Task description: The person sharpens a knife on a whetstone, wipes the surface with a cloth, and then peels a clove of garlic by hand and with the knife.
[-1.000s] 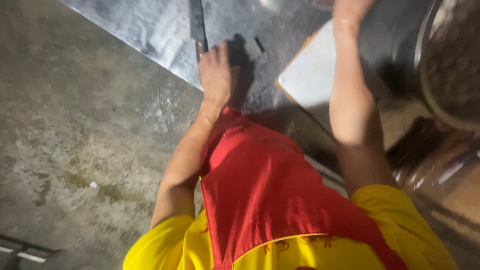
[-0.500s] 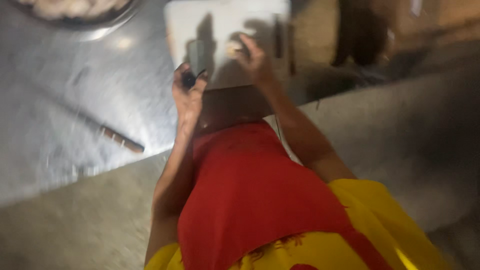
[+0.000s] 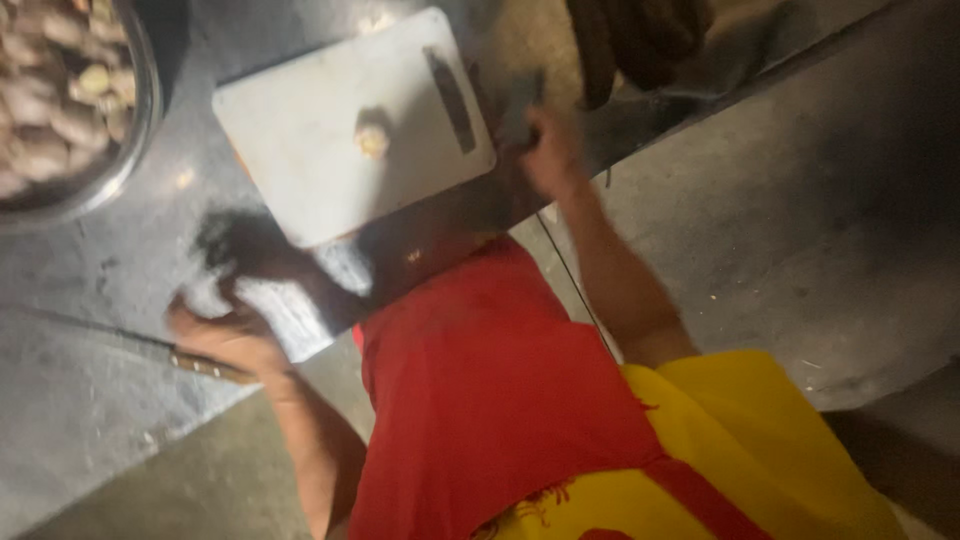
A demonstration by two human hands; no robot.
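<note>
Steel counter, white cutting board upper centre with one small pale piece.
Left hand lies loosely curled over knife handle; right hand grips something dark, unidentifiable; cutting pending, needs firm knife grip.

The left hand sits at the lower left of the frame, back turned up and fingers curled under, its bare forearm running down toward the bottom edge. The right hand is stretched to the upper middle, loosely closed and blurred, so its grip cannot be made out; its forearm slants down to the right.
</note>
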